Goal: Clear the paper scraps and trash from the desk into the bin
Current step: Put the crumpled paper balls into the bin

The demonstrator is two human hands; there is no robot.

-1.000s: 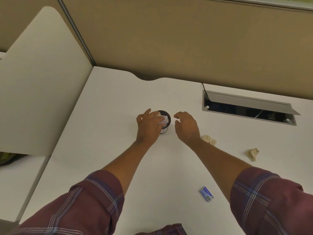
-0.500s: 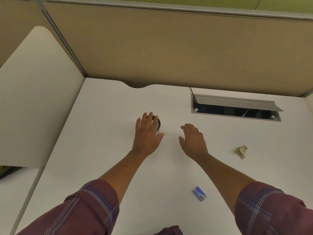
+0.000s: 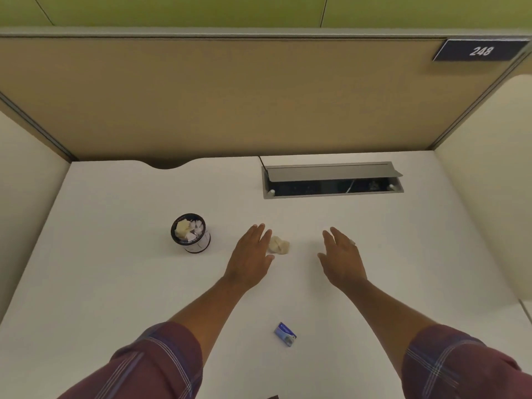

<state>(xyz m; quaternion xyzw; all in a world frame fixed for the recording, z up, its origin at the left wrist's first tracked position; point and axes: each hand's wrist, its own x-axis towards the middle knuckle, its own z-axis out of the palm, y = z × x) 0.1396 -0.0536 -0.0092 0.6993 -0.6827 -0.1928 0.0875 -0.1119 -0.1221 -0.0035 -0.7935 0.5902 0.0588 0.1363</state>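
A small round black bin (image 3: 191,234) stands on the white desk (image 3: 115,283), with crumpled paper scraps inside it. To its right, my left hand (image 3: 251,259) hovers flat with fingers apart, its fingertips beside a cream crumpled paper ball (image 3: 279,245). My right hand (image 3: 341,256) is also open, palm down, further right; a small pale scrap (image 3: 352,242) peeks out at its far edge, mostly hidden. A small blue wrapper (image 3: 285,334) lies near the desk's front, between my forearms.
An open cable tray (image 3: 332,181) with a raised grey lid is set into the desk at the back right. Tan partition walls (image 3: 230,96) close the back, cream side panels (image 3: 486,182) the sides. A plate reading 248 (image 3: 479,50) hangs top right.
My left hand has left the bin and moved right to the paper ball. The right hand has shifted right over the other scrap. The view has swung right and up.
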